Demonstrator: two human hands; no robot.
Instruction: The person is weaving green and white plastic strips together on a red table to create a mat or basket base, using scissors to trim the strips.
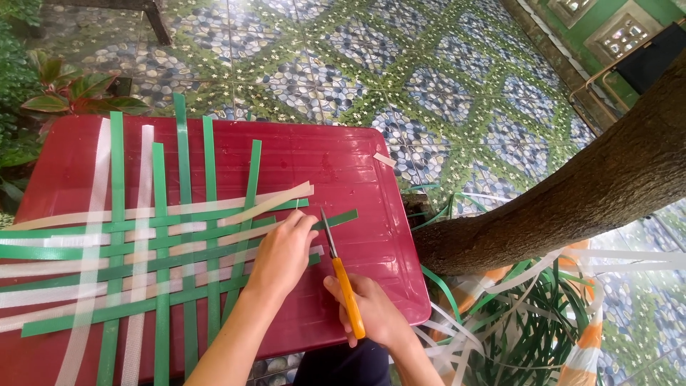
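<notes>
The right hand (375, 311) grips the orange handle of a pair of scissors (341, 275), fingers wrapped tightly round it, the metal blades pointing away from the wrist toward the end of a green strip (336, 219). Just beside the blades, the left hand (284, 254) lies flat with fingers together, pressing down on the woven mat (157, 250) of green and whitish plastic strips; it holds nothing between its fingers. The mat spreads away from the left hand's far side, across the red worktop (357, 171). Beyond the right hand, off the worktop's edge, leans a tree trunk (572, 200), with loose strips (514, 329) heaped on the patterned floor (429, 71) below it.
</notes>
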